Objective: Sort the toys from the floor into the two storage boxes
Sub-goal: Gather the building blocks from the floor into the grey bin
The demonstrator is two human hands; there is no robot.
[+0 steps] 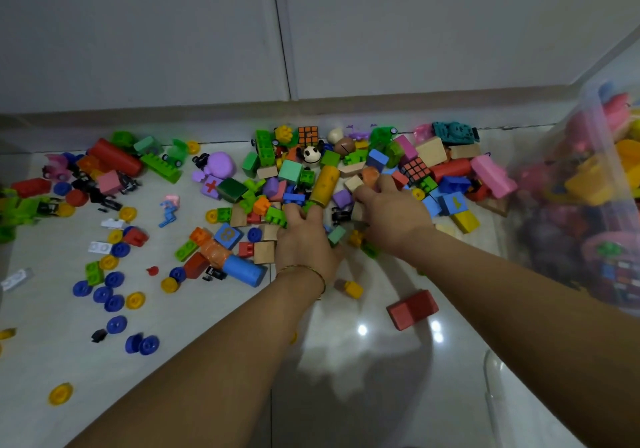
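The left grip (304,236) and the right grip (391,215) are being held side by side, low over the floor (207,326), both reaching into the near edge of the heap of toys (291,170) that is lying along the wall. The left grip's fingers are being curled down against a green brick (276,216), just beside a yellow cylinder (323,181). The right grip's fingers are being bent over a pale wooden block (353,182). Whether anything is actually being grasped by either grip cannot be told, as the fingertips are being hidden among the pieces. A gold bangle (304,269) is being worn on the left wrist.

A clear storage box (595,118), already filled with coloured toys, is standing at the right, touching the end of the heap. A red block (412,309) and a small yellow brick (353,289) are lying apart from the heap, between the forearms. A blue cylinder (244,271) is lying to the left of the left wrist, and blue and yellow wheels (114,279) are scattered further left.
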